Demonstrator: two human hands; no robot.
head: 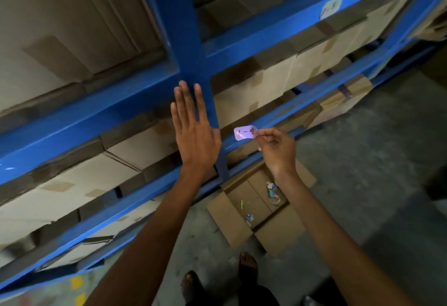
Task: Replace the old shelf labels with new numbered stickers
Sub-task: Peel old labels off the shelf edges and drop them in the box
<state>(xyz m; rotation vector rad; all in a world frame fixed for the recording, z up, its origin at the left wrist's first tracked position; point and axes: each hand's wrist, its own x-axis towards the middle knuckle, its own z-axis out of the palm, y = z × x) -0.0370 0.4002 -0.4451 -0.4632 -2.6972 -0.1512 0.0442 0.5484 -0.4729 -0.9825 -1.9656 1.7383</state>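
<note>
My right hand (277, 150) pinches a small pink sticker (244, 132) with red handwritten marks, holding it in front of a blue shelf beam (273, 118). My left hand (193, 127) is raised with straight fingers, flat against the blue upright post (191, 63) where it meets the beams. A pale label (331, 6) with dark writing is stuck on the higher beam at the upper right.
Blue metal racking filled with taped cardboard boxes (278, 80) spans the view. An open flattened carton (256, 206) holding paper scraps lies on the concrete floor below my hands. My feet in sandals (246, 264) stand near the bottom edge.
</note>
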